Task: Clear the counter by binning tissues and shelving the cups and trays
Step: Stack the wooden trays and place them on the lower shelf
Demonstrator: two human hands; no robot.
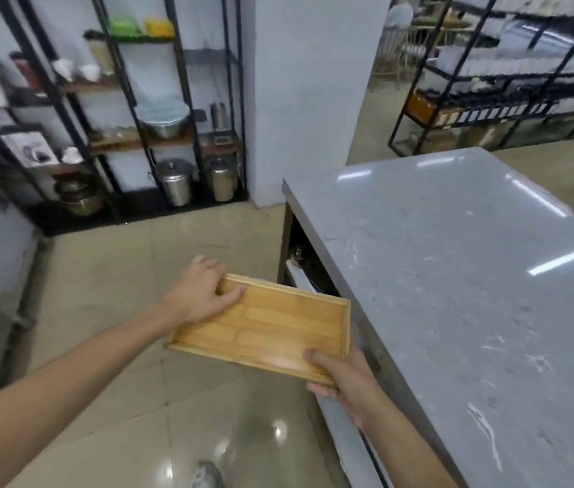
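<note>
Here both hands (204, 294) grip a shallow, empty bamboo tray (271, 325)

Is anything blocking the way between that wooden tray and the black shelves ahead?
Nothing visible does. Both hands, left hand and right hand, hold the flat bamboo tray over bare tiled floor leading to the black metal shelving.

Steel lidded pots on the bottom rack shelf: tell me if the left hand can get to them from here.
Probably not. The left hand is gripping the wooden tray, and open floor separates it from the pots.
</note>
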